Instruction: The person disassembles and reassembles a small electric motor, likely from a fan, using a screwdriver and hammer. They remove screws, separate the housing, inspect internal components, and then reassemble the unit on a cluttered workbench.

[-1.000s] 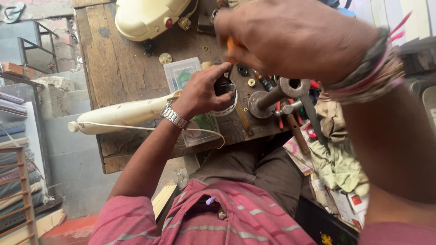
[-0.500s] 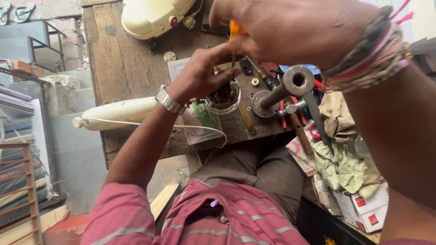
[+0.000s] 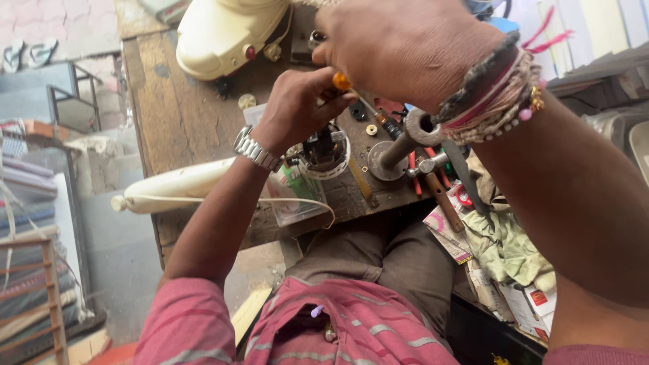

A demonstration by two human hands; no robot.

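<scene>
My right hand (image 3: 405, 47), with thread bracelets on the wrist, is closed around an orange-handled screwdriver (image 3: 343, 82) high in the view. My left hand (image 3: 297, 108), with a metal watch, reaches up to it, and its fingertips pinch the screwdriver just below the orange handle. Right under the left hand, a small round motor part in a white ring (image 3: 324, 154) rests on the worn wooden workbench (image 3: 176, 115). The screwdriver's shaft slants down to the right of that part.
A cream appliance housing (image 3: 223, 34) stands at the bench's far side. A long white handle piece (image 3: 176, 186) with a cord lies at the left. A metal post on a round base (image 3: 399, 152), red-handled tools (image 3: 412, 169) and a green cloth (image 3: 507, 243) lie to the right.
My left hand has lifted off the round motor part and moved up to the screwdriver. My right hand has shifted left and lower with the screwdriver.
</scene>
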